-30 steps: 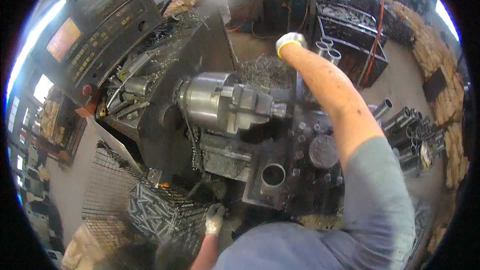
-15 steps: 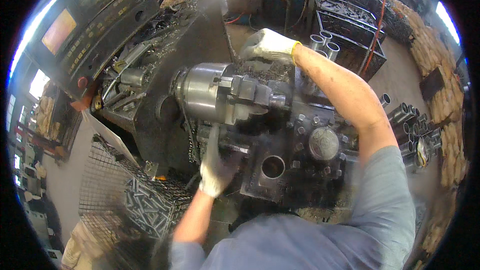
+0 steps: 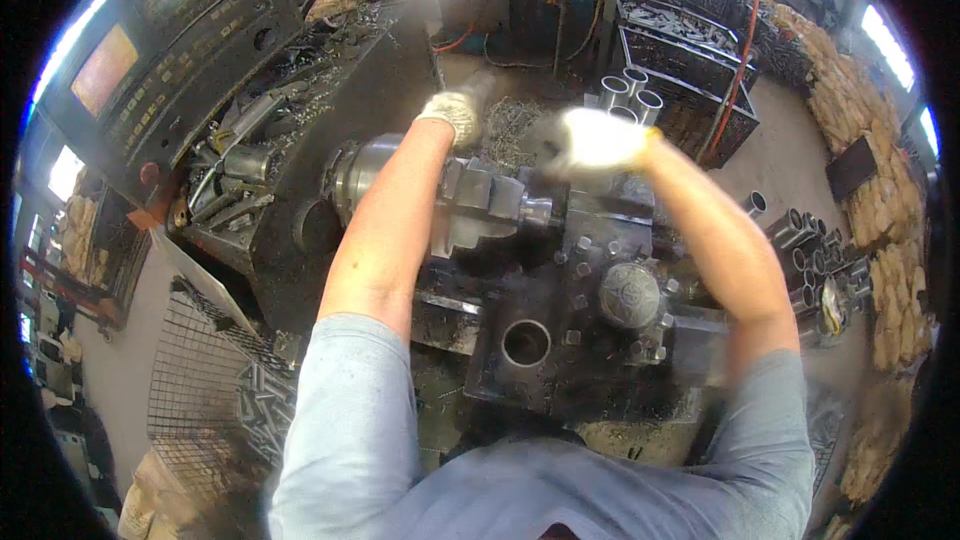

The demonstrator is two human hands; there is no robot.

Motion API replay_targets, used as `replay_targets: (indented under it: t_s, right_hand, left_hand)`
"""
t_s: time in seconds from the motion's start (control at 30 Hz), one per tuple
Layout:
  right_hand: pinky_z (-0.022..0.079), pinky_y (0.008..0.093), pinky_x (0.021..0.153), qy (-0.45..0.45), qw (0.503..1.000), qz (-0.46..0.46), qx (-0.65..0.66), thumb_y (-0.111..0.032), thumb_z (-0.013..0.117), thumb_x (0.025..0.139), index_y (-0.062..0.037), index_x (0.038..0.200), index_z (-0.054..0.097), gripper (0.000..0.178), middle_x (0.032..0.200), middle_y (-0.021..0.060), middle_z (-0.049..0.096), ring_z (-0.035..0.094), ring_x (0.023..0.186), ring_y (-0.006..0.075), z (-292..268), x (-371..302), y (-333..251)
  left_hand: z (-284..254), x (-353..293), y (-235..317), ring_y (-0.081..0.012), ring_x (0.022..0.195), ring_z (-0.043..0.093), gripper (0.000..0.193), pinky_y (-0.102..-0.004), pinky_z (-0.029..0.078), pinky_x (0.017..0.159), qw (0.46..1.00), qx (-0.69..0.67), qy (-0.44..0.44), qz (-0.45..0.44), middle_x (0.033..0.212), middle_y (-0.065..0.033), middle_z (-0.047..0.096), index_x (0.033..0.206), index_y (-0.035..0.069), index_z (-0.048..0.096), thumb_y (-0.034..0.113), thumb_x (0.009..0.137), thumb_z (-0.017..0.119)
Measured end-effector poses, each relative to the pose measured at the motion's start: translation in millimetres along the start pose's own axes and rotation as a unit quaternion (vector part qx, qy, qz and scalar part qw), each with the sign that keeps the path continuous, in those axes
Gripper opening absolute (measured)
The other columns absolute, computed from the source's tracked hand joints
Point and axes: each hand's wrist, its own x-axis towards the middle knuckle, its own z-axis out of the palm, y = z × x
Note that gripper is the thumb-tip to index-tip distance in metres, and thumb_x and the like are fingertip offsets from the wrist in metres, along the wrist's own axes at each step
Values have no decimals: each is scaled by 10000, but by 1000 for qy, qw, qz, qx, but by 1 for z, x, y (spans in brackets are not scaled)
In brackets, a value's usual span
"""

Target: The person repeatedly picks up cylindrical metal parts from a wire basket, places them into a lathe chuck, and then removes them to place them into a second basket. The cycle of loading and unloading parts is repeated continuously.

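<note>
Both my hands wear pale work gloves and are over the far side of a lathe. My left hand (image 3: 458,114) reaches across the steel chuck (image 3: 368,172), just beyond its jaws (image 3: 480,195); its fingers are blurred. To its right, my right hand (image 3: 598,140) is above the tool carriage, smeared by motion, so its grip does not show. A short bright metal end (image 3: 538,211) protrudes from the jaws toward the carriage. Curly metal shavings (image 3: 512,130) lie between my hands. Nearer me, the tool block (image 3: 490,365) has a round hole and a round capped knob (image 3: 629,295).
Several metal tubes (image 3: 636,82) stand behind the carriage, with more tubes (image 3: 800,230) at right. A control panel (image 3: 165,70) rises at left. Below it is a wire basket (image 3: 190,365) beside cut metal pieces (image 3: 265,410). Brown sacks (image 3: 850,90) line the right side.
My left hand has moved from the near side of the chuck over to its far side. My right hand has shifted right and slightly nearer. The view has shifted a little.
</note>
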Motion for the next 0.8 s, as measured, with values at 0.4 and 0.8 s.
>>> replay_targets:
  t_s: [0.4, 0.8]
  right_hand:
    - [526, 411, 662, -271, 950, 125, 87, -457, 773, 868, 13, 895, 768, 471, 799, 105, 716, 620, 690, 184, 114, 60, 118]
    - [604, 486, 778, 87, 895, 250, -360, -342, 807, 683, 1, 1114, 671, 567, 993, 259, 742, 740, 882, 431, 44, -72, -31]
  left_hand:
    - [-1, -170, -39, -388, 1278, 565, 514, -520, 406, 1140, 965, 90, 239, 59, 1314, -178, 648, 1265, 19, 643, 249, 813, 726]
    - [-9, -189, -44, -383, 1251, 573, 538, -518, 398, 1127, 955, -19, 287, 75, 1309, -206, 659, 1330, 9, 625, 312, 892, 704]
